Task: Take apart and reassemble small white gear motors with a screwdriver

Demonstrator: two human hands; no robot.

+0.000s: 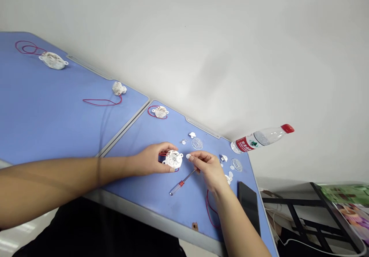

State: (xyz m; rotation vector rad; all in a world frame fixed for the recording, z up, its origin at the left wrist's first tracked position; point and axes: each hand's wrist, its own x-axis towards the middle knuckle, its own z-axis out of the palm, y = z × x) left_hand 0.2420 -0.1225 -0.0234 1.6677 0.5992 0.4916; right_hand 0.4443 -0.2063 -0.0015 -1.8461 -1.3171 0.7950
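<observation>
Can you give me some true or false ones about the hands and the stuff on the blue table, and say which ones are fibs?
1. The left hand holds a round white plastic housing. True.
2. The right hand lies flat, with nothing in its grip. False: the right hand pinches a small round white piece.
3. A clear plastic bottle has a red cap. True.
4. A flat black rectangular object lies beside the left forearm. False: the black object lies beside the right forearm.
5. The screwdriver has a clear and red handle. True.
</observation>
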